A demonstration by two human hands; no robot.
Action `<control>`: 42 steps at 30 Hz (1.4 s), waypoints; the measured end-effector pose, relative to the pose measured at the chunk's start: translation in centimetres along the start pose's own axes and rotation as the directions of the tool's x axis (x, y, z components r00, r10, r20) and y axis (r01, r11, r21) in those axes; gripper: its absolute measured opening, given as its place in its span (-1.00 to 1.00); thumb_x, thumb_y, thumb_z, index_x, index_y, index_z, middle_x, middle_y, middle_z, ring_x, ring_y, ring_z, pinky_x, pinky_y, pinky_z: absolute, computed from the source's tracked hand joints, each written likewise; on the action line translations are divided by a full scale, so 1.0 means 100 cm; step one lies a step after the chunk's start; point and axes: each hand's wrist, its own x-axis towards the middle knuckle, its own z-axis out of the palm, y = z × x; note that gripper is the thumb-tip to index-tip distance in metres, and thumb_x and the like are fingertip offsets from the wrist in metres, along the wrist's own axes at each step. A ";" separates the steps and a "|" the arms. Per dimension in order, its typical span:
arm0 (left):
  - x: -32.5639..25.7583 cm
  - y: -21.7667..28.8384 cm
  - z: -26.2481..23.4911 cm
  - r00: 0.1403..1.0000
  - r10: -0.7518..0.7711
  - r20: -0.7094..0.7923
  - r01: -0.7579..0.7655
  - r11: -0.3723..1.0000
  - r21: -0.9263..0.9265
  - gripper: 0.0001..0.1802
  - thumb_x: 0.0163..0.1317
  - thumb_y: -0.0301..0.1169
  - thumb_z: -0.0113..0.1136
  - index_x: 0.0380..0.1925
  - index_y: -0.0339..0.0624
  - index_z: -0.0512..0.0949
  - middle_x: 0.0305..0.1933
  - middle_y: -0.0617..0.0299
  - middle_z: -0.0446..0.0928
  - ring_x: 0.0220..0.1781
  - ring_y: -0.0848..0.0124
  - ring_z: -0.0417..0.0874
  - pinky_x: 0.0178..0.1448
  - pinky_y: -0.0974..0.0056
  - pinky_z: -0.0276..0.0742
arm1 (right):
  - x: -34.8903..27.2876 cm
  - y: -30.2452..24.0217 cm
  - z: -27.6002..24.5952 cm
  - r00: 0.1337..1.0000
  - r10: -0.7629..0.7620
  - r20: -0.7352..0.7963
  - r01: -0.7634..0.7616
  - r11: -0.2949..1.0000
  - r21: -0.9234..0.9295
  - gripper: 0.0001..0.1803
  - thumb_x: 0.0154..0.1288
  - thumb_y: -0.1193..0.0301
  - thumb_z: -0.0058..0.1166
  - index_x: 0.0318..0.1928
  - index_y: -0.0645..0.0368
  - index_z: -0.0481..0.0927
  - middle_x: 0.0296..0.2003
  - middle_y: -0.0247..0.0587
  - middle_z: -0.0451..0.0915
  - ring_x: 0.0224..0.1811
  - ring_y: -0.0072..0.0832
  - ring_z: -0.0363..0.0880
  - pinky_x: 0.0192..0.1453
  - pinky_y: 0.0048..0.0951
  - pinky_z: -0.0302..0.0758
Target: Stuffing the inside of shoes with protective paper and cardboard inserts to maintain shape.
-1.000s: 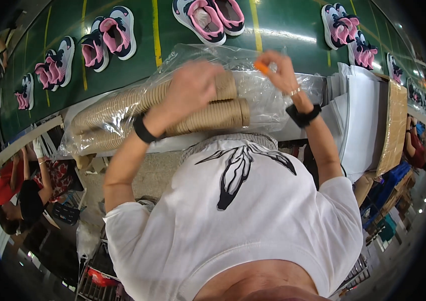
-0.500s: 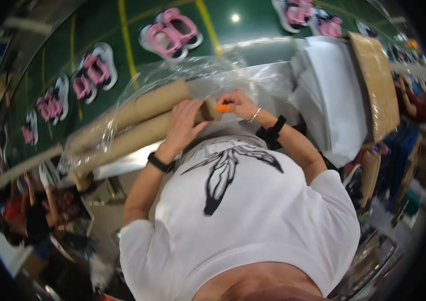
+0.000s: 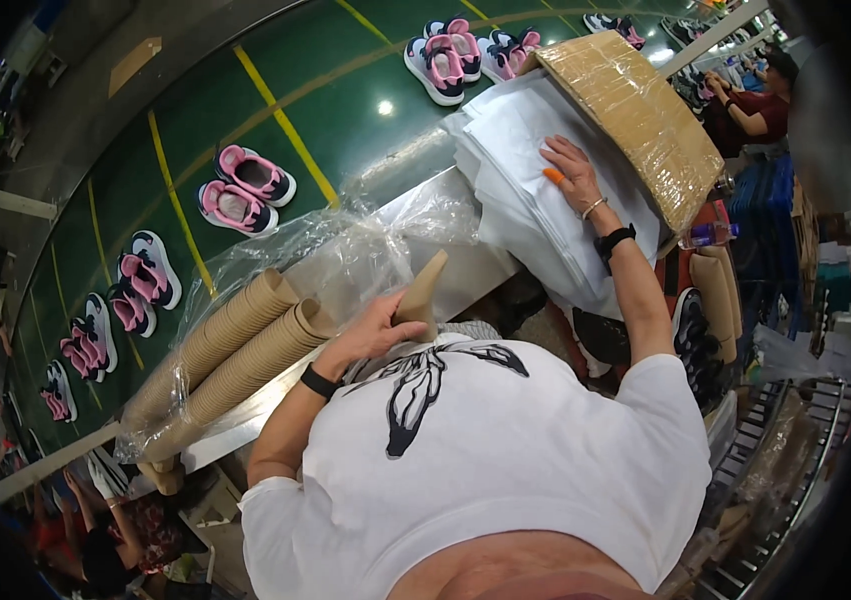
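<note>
Left grip: closed around one curved brown paper form, held in front of my shirt, its narrow end up. Right grip: palm down, fingers extended over the stacked white sheets; orange cover on one finger. Cannot tell whether the top sheet is pinched. Sheets lie beside a taped cardboard flap. Two nested brown rows lie left of my left grip, partly inside clear plastic.

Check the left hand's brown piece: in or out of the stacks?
Out: the left hand grips the brown piece apart from the two nested stacks, which lie farther left.
</note>
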 end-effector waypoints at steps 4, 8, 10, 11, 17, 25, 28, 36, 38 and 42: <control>0.024 -0.011 0.008 0.992 -0.067 -0.109 0.048 0.985 -0.166 -0.48 0.16 -0.50 0.19 0.13 -0.25 0.28 -0.06 0.23 0.47 -0.04 0.53 0.49 0.02 0.39 0.45 | 0.005 0.017 0.018 0.946 0.267 -0.183 -0.164 0.884 0.438 -0.85 0.14 0.57 0.08 -0.28 0.22 0.67 -0.06 -0.21 0.60 -0.05 -0.29 0.58 0.10 -0.42 0.46; 0.075 -0.023 -0.007 0.932 0.045 -0.359 -0.115 0.978 -0.176 -0.55 0.16 -0.55 0.16 0.06 -0.25 0.30 -0.10 0.21 0.47 -0.07 0.51 0.51 -0.02 0.41 0.48 | 0.022 0.015 0.018 0.729 0.591 0.345 -0.244 -0.247 0.938 -0.82 0.28 0.59 -0.03 -0.16 0.39 0.57 -0.18 -0.16 0.61 -0.12 -0.50 0.56 0.01 -0.51 0.50; 0.104 -0.015 -0.010 0.880 0.110 -0.462 -0.197 0.970 -0.143 -0.58 0.16 -0.56 0.14 0.03 -0.25 0.31 -0.11 0.22 0.47 -0.08 0.52 0.52 -0.04 0.41 0.48 | 0.039 -0.031 0.023 0.748 0.575 0.332 -0.024 -0.476 0.879 -0.81 0.29 0.57 -0.03 -0.12 0.38 0.54 -0.24 -0.14 0.60 -0.17 -0.51 0.56 -0.03 -0.52 0.51; 0.114 -0.003 -0.006 0.844 0.153 -0.514 -0.256 0.957 -0.136 -0.58 0.17 -0.57 0.12 0.04 -0.25 0.30 -0.12 0.23 0.47 -0.09 0.51 0.51 -0.04 0.40 0.48 | 0.048 -0.063 0.019 0.811 0.507 0.291 -0.002 -0.496 0.868 -0.79 0.29 0.55 -0.03 -0.08 0.35 0.54 -0.22 -0.16 0.60 -0.17 -0.51 0.56 -0.02 -0.51 0.51; 0.126 0.024 -0.010 0.743 0.475 -0.471 -0.388 0.879 0.276 -0.49 0.13 -0.50 0.09 0.11 -0.31 0.25 0.02 0.08 0.42 0.13 0.31 0.42 0.22 0.23 0.30 | 0.103 -0.208 -0.026 0.910 -0.035 -0.413 0.274 0.798 0.537 -0.38 0.18 0.44 0.16 0.26 0.13 0.27 0.10 -0.12 0.41 0.10 -0.41 0.42 0.15 -0.44 0.38; 0.082 0.046 -0.036 0.975 0.153 0.164 -0.223 0.608 0.762 -0.45 0.01 -0.28 0.28 0.00 -0.32 0.43 0.03 -0.09 0.46 0.06 0.08 0.47 0.16 0.21 0.36 | 0.167 -0.197 -0.076 0.920 -0.376 -0.113 0.387 0.817 0.427 -0.16 -0.19 0.48 0.38 0.16 -0.02 0.22 -0.15 -0.04 0.29 -0.11 -0.07 0.37 -0.03 -0.25 0.39; 0.066 0.028 -0.009 0.924 -0.216 0.316 -0.167 0.514 0.841 -0.39 0.14 -0.07 0.21 0.04 -0.33 0.43 0.13 -0.04 0.40 0.12 0.16 0.44 0.18 0.19 0.33 | 0.184 -0.219 -0.074 0.804 -0.212 -0.556 0.472 0.796 0.379 -0.10 -0.22 0.40 0.44 0.16 0.06 0.18 -0.07 -0.02 0.31 -0.04 -0.10 0.37 0.01 -0.26 0.40; 0.066 0.092 -0.070 0.783 0.254 -0.568 -0.621 0.377 -0.688 -0.56 0.32 -0.25 -0.10 0.09 -0.31 0.33 0.13 0.08 0.42 0.17 0.26 0.45 0.29 0.15 0.33 | 0.142 -0.310 -0.056 0.846 0.343 -0.408 0.320 0.286 0.903 0.05 -0.13 0.29 0.46 0.22 0.13 -0.09 0.08 -0.09 0.16 0.12 -0.36 0.28 0.14 -0.35 0.39; 0.066 0.081 -0.094 0.783 0.221 -0.581 -0.590 0.559 -0.583 -0.58 0.18 -0.46 0.06 0.07 -0.24 0.35 0.00 0.15 0.49 0.05 0.28 0.53 0.18 0.20 0.43 | 0.142 -0.320 -0.064 0.825 0.429 -0.368 0.293 0.233 0.927 0.07 -0.12 0.29 0.46 0.23 0.11 -0.12 0.08 -0.10 0.16 0.13 -0.36 0.27 0.16 -0.36 0.38; 0.054 0.092 -0.091 0.742 0.295 -0.602 -0.391 0.920 -0.030 -0.56 0.06 -0.52 0.18 0.01 -0.17 0.41 -0.08 0.22 0.50 -0.06 0.43 0.52 0.02 0.34 0.51 | 0.161 -0.306 -0.070 0.752 0.045 -0.657 0.490 0.629 0.604 -0.16 -0.12 0.20 0.44 0.13 0.14 0.22 0.14 -0.01 0.17 0.14 -0.23 0.30 0.15 -0.31 0.38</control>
